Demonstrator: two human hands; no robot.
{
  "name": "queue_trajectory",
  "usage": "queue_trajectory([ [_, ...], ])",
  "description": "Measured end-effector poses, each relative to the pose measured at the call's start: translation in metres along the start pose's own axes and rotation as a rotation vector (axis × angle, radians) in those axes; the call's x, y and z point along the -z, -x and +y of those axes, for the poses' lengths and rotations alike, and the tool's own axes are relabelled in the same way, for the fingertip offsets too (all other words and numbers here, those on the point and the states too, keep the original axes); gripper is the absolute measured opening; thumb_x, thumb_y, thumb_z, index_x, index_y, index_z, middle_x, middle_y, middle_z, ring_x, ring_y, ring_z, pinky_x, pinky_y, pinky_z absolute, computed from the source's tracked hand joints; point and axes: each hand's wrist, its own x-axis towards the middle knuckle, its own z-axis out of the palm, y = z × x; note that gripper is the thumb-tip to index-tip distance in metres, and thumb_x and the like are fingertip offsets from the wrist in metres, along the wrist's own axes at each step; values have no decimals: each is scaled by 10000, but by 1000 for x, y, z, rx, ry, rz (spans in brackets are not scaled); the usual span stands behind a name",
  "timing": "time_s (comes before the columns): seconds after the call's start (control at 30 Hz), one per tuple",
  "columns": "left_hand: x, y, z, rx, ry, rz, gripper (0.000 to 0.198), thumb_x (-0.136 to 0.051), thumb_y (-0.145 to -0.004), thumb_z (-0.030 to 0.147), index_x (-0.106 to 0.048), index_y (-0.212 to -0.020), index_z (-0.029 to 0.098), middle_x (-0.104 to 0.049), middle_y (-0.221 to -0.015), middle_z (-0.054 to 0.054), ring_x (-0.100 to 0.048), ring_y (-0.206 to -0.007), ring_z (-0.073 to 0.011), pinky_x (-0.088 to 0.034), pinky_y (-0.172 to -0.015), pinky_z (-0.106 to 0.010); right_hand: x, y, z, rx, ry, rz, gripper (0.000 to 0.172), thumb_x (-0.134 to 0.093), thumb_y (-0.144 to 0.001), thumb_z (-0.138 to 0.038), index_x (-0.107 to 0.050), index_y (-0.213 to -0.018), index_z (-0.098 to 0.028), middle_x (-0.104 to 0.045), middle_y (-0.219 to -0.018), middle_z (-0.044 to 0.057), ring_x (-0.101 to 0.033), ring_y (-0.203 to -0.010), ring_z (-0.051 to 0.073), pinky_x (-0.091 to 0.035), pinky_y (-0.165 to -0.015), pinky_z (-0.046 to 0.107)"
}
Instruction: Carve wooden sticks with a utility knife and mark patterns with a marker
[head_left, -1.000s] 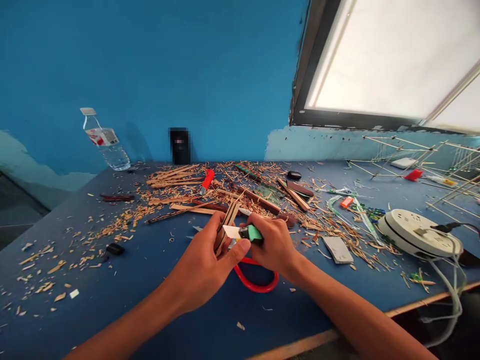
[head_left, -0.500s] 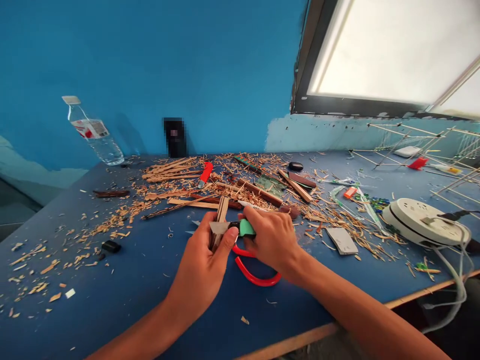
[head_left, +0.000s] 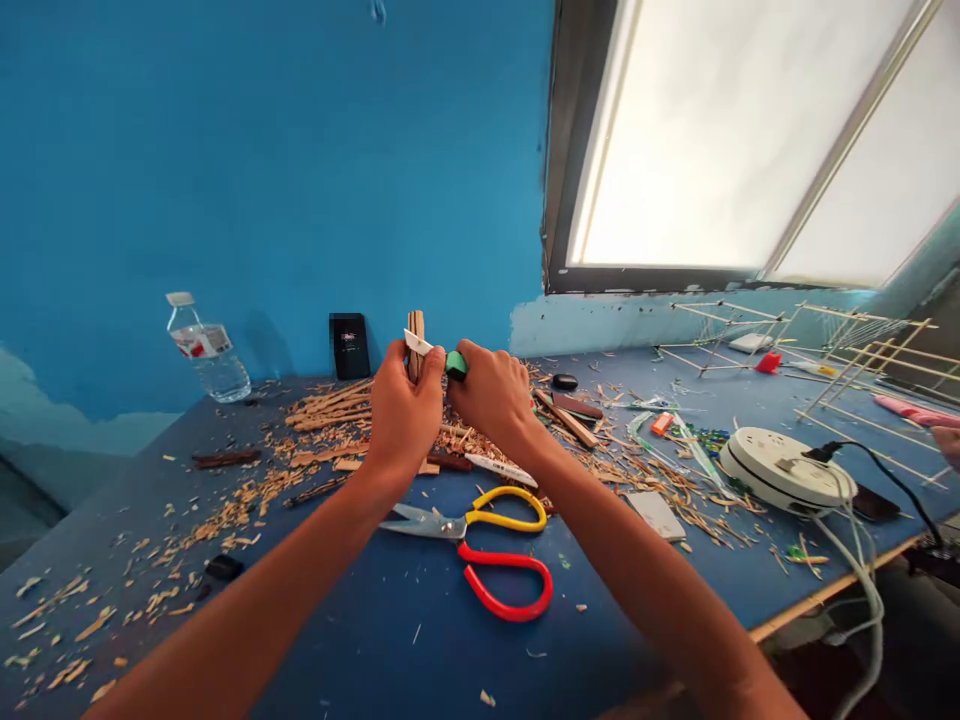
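My left hand (head_left: 405,405) is closed around a short piece of wood (head_left: 415,328), which stands up out of the fist. In my right hand (head_left: 491,390) is a utility knife (head_left: 455,365) with a green and black handle. Its bare blade (head_left: 417,343) lies across the wood, close to my left thumb. Both hands are held above the table. Below them on the blue top lie open scissors (head_left: 457,528) with one yellow and one red handle. A white pen-like object (head_left: 501,468) lies just behind the scissors.
Wood shavings (head_left: 247,500) cover much of the table (head_left: 360,640). A water bottle (head_left: 208,350) and a black phone-like object (head_left: 349,347) stand by the wall. A round power strip (head_left: 784,470) and thin stick frames (head_left: 862,370) are on the right. Part of another person's hand (head_left: 949,442) shows at the right edge.
Both hands have risen away from the table with the wood and knife, uncovering the scissors. The view has tilted up, and another person's hand has come in at the right edge.
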Motion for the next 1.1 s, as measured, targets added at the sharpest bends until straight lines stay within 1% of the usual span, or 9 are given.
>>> queue_trajectory([
  [0.1,-13,-25,3,-16,-86,51,185,-641,-991,342,-627,-946,162,-619,-826,1,-595,-739,-151,-515,-735,-313,-1,-20,-5,-61,-9,30,320,-467,-1033,-472,-669,-1092,-231,-741,-926,69,-706,-825,238,-457,-701,323],
  [0.23,-32,-40,-5,11,-173,35,271,-638,-1005,404,-666,-1075,143,-687,-988,-48,-671,-855,-177,-589,-808,-374,-11,-34,3,-145,-28,31,370,-517,-1053,-495,-661,-1155,-169,-713,-976,52,-692,-864,198,-560,-814,391],
  [0.43,-65,-52,-12,83,-236,-46,307,-642,-1004,408,-667,-1168,150,-696,-1139,-86,-691,-998,-216,-598,-893,-428,-22,-44,26,-243,-47,6,338,-593,-1035,-453,-663,-1195,-164,-709,-1093,73,-700,-967,211,-589,-870,421],
  [0.57,-89,-60,-9,121,-250,-103,328,-647,-1001,408,-656,-1207,153,-686,-1184,-95,-687,-1038,-231,-596,-909,-442,-27,-51,43,-304,-50,2,318,-615,-1027,-428,-665,-1198,-164,-704,-1131,79,-698,-995,214,-593,-881,425],
  [0.67,-97,-57,-3,121,-255,-170,310,-644,-1003,400,-658,-1203,163,-683,-1188,-94,-684,-1033,-225,-597,-904,-430,-27,-57,63,-366,-61,18,328,-620,-1025,-427,-660,-1215,-164,-697,-1164,84,-694,-1014,217,-593,-892,432],
  [0.77,-92,-38,2,73,-226,-297,275,-656,-996,383,-662,-1160,163,-686,-1123,-78,-680,-960,-201,-599,-852,-392,-24,-61,94,-464,-76,45,334,-630,-1020,-415,-650,-1239,-163,-687,-1197,89,-690,-1028,220,-594,-897,437],
  [0.9,-70,-6,8,39,-96,-514,293,-659,-976,441,-627,-1057,161,-618,-823,3,-573,-647,-124,-520,-619,-278,-18,-63,127,-464,-128,61,303,-631,-1021,-406,-663,-1202,-165,-693,-1168,80,-692,-987,201,-601,-867,408],
  [1.0,-49,-1,18,68,15,-598,251,-677,-933,428,-577,-1026,217,-510,-694,48,-439,-514,-97,-398,-502,-247,-5,-64,126,-338,-178,121,291,-613,-1029,-427,-672,-1127,-159,-701,-1061,55,-686,-880,169,-596,-794,358],
  [1.1,-23,-10,31,78,91,-615,286,-719,-880,431,-554,-1037,258,-424,-650,70,-357,-470,-91,-324,-446,-245,17,-59,106,-196,-212,259,332,-486,-1081,-438,-649,-1010,-157,-664,-904,22,-637,-788,144,-545,-740,311],
])
